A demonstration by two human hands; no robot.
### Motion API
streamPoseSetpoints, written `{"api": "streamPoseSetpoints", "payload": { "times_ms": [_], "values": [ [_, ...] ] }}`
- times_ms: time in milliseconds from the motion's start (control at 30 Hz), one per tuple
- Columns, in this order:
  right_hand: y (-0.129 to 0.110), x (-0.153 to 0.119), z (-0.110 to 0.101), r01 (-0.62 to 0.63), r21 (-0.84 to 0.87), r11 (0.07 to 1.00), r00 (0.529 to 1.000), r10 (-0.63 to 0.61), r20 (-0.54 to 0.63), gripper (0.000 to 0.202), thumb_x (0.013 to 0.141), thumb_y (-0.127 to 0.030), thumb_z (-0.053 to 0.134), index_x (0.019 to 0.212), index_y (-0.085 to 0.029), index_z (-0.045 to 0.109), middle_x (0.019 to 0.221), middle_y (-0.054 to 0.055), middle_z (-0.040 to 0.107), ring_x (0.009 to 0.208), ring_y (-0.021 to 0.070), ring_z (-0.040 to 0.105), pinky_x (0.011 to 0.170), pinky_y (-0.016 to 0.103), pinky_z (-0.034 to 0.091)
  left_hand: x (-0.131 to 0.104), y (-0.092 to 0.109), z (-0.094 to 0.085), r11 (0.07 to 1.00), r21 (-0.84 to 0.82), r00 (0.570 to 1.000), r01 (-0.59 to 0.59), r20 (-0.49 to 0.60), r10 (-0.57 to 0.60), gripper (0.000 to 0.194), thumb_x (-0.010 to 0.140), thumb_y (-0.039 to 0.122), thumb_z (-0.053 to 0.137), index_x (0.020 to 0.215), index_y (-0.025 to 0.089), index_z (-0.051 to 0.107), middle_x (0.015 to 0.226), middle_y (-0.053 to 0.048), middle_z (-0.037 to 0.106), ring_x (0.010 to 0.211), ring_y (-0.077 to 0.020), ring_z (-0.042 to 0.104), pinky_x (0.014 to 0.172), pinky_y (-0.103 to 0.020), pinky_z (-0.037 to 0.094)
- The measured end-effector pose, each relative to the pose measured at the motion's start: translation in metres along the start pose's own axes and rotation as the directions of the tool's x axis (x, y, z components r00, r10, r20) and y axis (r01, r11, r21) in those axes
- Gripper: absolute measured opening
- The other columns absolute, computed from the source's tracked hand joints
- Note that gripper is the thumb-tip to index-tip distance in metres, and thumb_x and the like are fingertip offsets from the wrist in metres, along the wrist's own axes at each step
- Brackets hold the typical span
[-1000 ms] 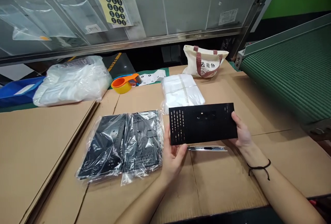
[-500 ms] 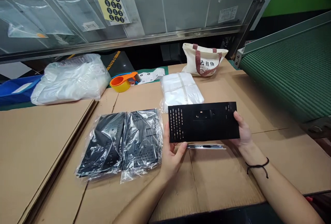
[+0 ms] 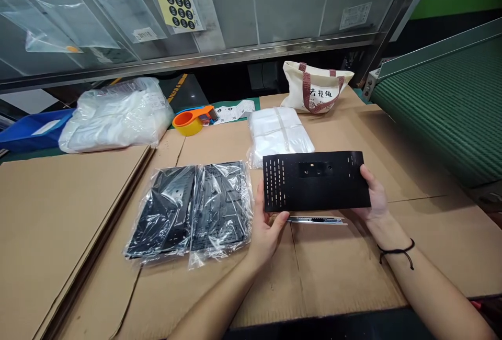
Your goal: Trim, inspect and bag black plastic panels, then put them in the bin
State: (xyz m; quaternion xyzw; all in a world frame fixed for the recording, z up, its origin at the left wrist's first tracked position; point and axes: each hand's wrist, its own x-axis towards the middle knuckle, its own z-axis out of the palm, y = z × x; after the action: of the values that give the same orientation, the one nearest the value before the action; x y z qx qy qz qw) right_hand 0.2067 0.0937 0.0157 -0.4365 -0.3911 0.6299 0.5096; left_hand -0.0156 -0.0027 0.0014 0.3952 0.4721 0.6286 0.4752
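Between my hands I hold up a flat black slotted panel (image 3: 316,185), its face toward me, with rows of slots at the left end and a small recess near the top. My left hand (image 3: 267,225) grips its lower left corner, thumb along the bottom edge. At the right edge, my right hand (image 3: 374,193) closes on it, some fingers hidden behind. Below the panel a slim silver utility knife (image 3: 317,221) lies on the cardboard. To the left of my left hand, similar black panels (image 3: 219,209) lie in clear plastic bags, beside another bagged panel stack (image 3: 167,214).
A pack of clear bags (image 3: 280,133) lies behind the panel, with a canvas tote (image 3: 316,89) beyond. An orange-yellow tape dispenser (image 3: 190,123), a large plastic bundle (image 3: 117,115) and a blue tray (image 3: 33,131) stand at the back. A green conveyor (image 3: 443,120) runs at right; stacked cardboard (image 3: 70,225) is left.
The view has shifted slightly, so everything sits a little further right. Both hands keep their grip on the panel, which has tilted very slightly.
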Motion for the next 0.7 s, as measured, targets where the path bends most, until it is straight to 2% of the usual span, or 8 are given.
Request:
{"api": "streamPoseSetpoints", "payload": {
  "times_ms": [100, 233, 300, 367, 533, 700],
  "values": [
    [0.001, 0.001, -0.002, 0.008, -0.017, 1.0, 1.0, -0.008, -0.017, 0.041, 0.08, -0.062, 0.053, 0.093, -0.029, 0.071, 0.101, 0.003, 0.075, 0.112, 0.0317, 0.064, 0.097, 0.054, 0.05, 0.0, 0.003, 0.002, 1.0, 0.006, 1.0, -0.012, 0.0, 0.012, 0.079, 0.08, 0.034, 0.072, 0.147, 0.035, 0.03, 0.158, -0.003, 0.028, 0.142, -0.025, 0.031, 0.117, -0.04, 0.026],
    [0.001, 0.0, 0.001, -0.042, 0.049, 0.998, 0.999, 0.042, 0.001, 0.042, 0.074, -0.064, 0.06, 0.092, -0.028, 0.07, 0.1, 0.003, 0.075, 0.111, 0.0325, 0.064, 0.097, 0.054, 0.05, 0.0, 0.008, 0.004, 1.0, 0.014, 1.0, 0.0, 0.006, 0.0, 0.078, 0.083, 0.035, 0.069, 0.148, 0.035, 0.027, 0.153, -0.006, 0.037, 0.132, -0.0259, 0.047, 0.107, -0.039, 0.041],
    [0.0, -0.001, 0.003, -0.055, 0.063, 0.996, 0.998, 0.054, 0.017, 0.044, 0.07, -0.066, 0.063, 0.09, -0.028, 0.07, 0.097, 0.003, 0.076, 0.109, 0.0326, 0.066, 0.095, 0.054, 0.051, 0.001, 0.009, 0.004, 1.0, 0.019, 1.0, -0.01, -0.004, 0.01, 0.077, 0.084, 0.034, 0.068, 0.149, 0.033, 0.027, 0.149, -0.007, 0.043, 0.13, -0.0251, 0.049, 0.104, -0.036, 0.044],
    [0.001, -0.003, 0.005, -0.048, 0.058, 0.997, 0.999, 0.047, 0.02, 0.046, 0.068, -0.068, 0.063, 0.09, -0.028, 0.069, 0.096, 0.003, 0.076, 0.106, 0.0322, 0.067, 0.093, 0.053, 0.053, 0.002, 0.011, 0.004, 0.999, 0.027, 0.999, -0.028, -0.018, 0.029, 0.073, 0.085, 0.032, 0.067, 0.148, 0.032, 0.029, 0.148, -0.007, 0.045, 0.132, -0.0239, 0.047, 0.106, -0.035, 0.042],
    [0.007, -0.003, 0.004, 0.016, -0.01, 1.0, 0.999, -0.016, 0.043, 0.053, 0.072, -0.074, 0.055, 0.095, -0.028, 0.069, 0.097, 0.004, 0.076, 0.108, 0.0299, 0.065, 0.094, 0.049, 0.052, 0.003, 0.013, 0.004, 0.996, 0.073, 0.997, -0.043, -0.059, 0.047, 0.069, 0.084, 0.034, 0.067, 0.145, 0.031, 0.036, 0.155, -0.006, 0.035, 0.137, -0.0245, 0.04, 0.111, -0.036, 0.038],
    [0.008, -0.001, 0.007, -0.016, 0.014, 1.0, 0.997, 0.015, 0.074, 0.058, 0.069, -0.076, 0.059, 0.096, -0.025, 0.069, 0.096, 0.006, 0.076, 0.103, 0.0289, 0.068, 0.092, 0.046, 0.053, 0.005, 0.012, 0.003, 0.996, 0.084, 0.995, -0.041, -0.084, 0.048, 0.066, 0.084, 0.034, 0.067, 0.144, 0.028, 0.039, 0.15, -0.005, 0.042, 0.141, -0.023, 0.033, 0.115, -0.035, 0.031]
  ]
}}
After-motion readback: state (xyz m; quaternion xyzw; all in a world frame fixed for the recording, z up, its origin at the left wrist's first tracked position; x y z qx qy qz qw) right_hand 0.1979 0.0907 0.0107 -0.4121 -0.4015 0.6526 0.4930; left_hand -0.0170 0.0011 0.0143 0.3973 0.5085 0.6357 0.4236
